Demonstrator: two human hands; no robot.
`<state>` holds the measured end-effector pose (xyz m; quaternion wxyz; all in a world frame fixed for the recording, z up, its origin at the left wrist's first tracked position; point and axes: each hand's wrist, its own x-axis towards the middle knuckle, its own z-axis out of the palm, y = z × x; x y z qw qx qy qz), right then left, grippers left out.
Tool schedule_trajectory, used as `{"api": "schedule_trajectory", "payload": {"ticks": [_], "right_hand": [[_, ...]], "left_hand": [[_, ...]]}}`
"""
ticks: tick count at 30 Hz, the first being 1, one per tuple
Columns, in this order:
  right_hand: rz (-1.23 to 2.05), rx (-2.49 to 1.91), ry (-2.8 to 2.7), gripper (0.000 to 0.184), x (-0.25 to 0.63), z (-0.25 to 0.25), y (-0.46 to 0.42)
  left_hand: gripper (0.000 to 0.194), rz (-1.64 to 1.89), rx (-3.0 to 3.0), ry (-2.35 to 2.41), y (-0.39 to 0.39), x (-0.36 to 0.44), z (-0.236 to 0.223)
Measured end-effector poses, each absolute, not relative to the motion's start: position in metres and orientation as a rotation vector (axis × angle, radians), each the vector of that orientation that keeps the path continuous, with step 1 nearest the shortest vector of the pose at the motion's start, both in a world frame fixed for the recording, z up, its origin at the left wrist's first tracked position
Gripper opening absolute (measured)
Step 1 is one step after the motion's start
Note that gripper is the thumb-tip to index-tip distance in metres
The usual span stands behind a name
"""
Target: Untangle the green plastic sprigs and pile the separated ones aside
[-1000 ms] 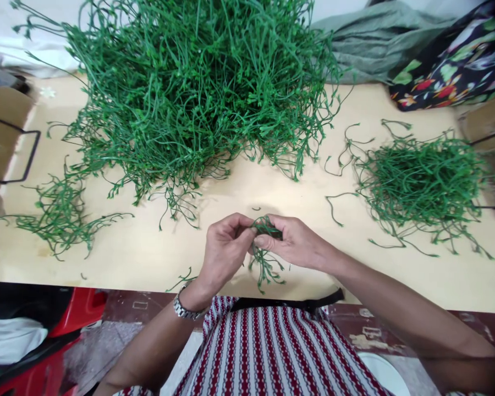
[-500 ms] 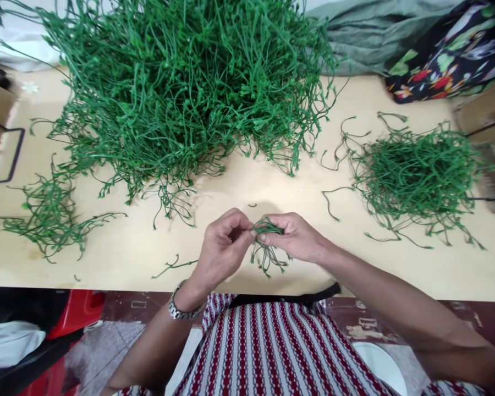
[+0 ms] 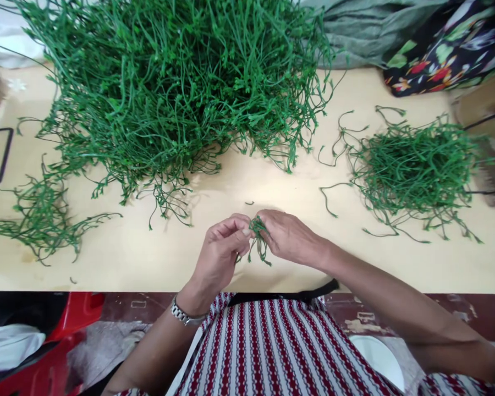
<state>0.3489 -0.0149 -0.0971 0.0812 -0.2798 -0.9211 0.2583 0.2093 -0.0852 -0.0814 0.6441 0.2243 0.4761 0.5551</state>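
A small bunch of thin green artificial stems (image 3: 259, 242), with little budded tips, is between my hands just above the table's near edge. My right hand (image 3: 291, 236) is closed around it from the right, its fingers partly hidden behind the back of the hand. My left hand (image 3: 225, 245) pinches at the bunch's left side with thumb and forefinger, and its other fingers are curled. Several stem ends hang below the fingers. A short green scrap (image 3: 249, 203) lies just beyond my hands.
A big heap of green stems (image 3: 181, 93) covers the table's far side. Smaller piles lie left (image 3: 45, 220) and right (image 3: 416, 170). A cardboard box (image 3: 489, 110) with a black wire is at the right edge; a floral cloth (image 3: 445, 49) lies behind. A red chair (image 3: 80, 316) stands below left.
My right hand has turned over and closed more around the bunch, and fewer stem ends hang out below. The loose stem sticking out left of my left hand no longer shows there.
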Motion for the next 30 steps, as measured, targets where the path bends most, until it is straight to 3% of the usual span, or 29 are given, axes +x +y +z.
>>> {"api": "schedule_trajectory", "payload": {"ticks": [7, 11, 19, 30], "right_hand": [[0.339, -1.023, -2.818, 0.016, 0.340, -0.080, 0.003], [0.347, -1.281, -2.793, 0.038, 0.336, -0.076, 0.014], [0.389, -1.650, -2.718, 0.053, 0.345, -0.078, 0.030], [0.413, -1.720, -2.578, 0.032, 0.370, -0.078, 0.044]], "left_hand": [[0.013, 1.260, 0.996, 1.395, -0.082, 0.228, -0.073], [0.022, 1.130, 1.172, 1.416, -0.078, 0.242, -0.065], [0.029, 1.172, 1.518, 1.565, -0.057, 0.264, -0.069], [0.018, 1.329, 1.780, 1.294, -0.058, 0.279, -0.070]]}}
